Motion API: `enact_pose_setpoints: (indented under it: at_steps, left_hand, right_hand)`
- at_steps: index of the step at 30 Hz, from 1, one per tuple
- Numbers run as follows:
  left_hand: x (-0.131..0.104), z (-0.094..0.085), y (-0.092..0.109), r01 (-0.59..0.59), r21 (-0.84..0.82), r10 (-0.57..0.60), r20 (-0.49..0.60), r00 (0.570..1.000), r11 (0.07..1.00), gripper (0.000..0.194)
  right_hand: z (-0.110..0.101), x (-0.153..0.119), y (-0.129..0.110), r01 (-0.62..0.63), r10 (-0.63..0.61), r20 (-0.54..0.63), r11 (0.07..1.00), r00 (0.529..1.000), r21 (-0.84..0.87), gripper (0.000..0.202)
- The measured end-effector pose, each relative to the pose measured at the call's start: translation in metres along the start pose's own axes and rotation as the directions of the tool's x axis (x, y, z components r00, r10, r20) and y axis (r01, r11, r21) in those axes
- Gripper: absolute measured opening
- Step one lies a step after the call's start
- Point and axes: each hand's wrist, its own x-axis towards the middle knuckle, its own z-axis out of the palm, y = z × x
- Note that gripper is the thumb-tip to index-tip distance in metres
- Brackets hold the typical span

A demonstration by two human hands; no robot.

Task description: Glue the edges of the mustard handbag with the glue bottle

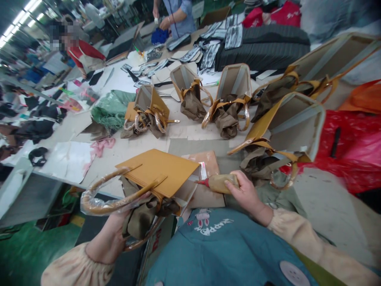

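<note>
Fingers of the left hand (111,234) curl around the plastic-wrapped handles of the tan handbag (157,174), which lies on its side at the near edge of the desk (143,147) — a stiff-walled, boxy thing, probably light, stuffed with soft brown paper; the flat panels look easy to scuff, so the handles or base edges seem the safer hold. Beyond it, more open handbags (229,99) stand in a loose row, well apart. Right hand (245,192) fingers are closed on a small squeeze bottle (218,183) — soft, its red nozzle pointing at the bag's open side
</note>
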Motion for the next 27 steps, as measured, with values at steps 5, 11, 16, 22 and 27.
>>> enact_pose_setpoints:
  at_steps: [5,11,16,22,27]
  left_hand:
    - [-0.012,-0.007,-0.006,-0.035,-0.017,0.035,0.022,0.999,0.999,0.019]
    - [-0.025,0.005,0.000,0.031,-0.012,-0.029,0.115,0.993,0.999,0.021]
    - [-0.029,0.022,0.009,0.060,0.045,-0.065,0.142,0.988,0.997,0.030]
    - [-0.030,0.034,0.017,0.093,0.124,-0.118,0.209,0.971,0.988,0.032]
    - [-0.024,0.029,0.014,0.064,0.110,-0.086,0.211,0.974,0.992,0.025]
  right_hand:
    - [0.006,-0.008,-0.003,0.036,-0.036,0.021,0.999,0.999,0.000,0.018]
    - [0.007,-0.021,-0.010,0.021,-0.022,0.045,0.999,0.999,0.025,0.018]
    - [0.005,-0.025,-0.006,-0.005,0.004,-0.035,1.000,0.999,-0.014,0.022]
    - [0.002,-0.032,-0.004,-0.080,0.079,-0.085,0.997,0.993,-0.012,0.026]
    - [-0.003,-0.032,-0.003,-0.028,0.025,-0.102,0.999,0.994,-0.032,0.022]
